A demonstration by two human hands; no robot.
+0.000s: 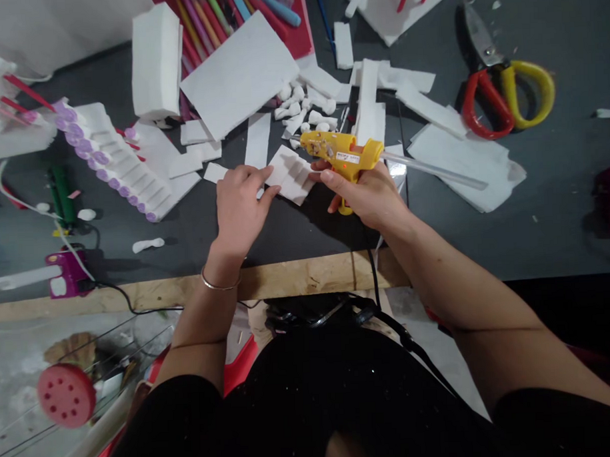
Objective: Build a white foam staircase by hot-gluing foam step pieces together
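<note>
My right hand (376, 194) is wrapped round the grip of a yellow hot glue gun (346, 152), whose clear glue stick (433, 169) juts out at the back. The gun's nozzle points left, above a small stepped white foam piece (289, 174). My left hand (244, 207) pinches that foam piece at its left edge between thumb and fingers. Right-hand fingertips are close to its other side; whether they touch it I cannot tell. Just beyond the piece lies a heap of small white foam pegs (305, 108).
Red-and-yellow scissors (490, 82) lie open at back right, near stacked white sheets (467, 163). A stepped white model with purple discs (102, 159) stands at left. A purple glue gun (69, 273) rests by the wooden table edge (306, 274). A black cord (374, 273) hangs over that edge.
</note>
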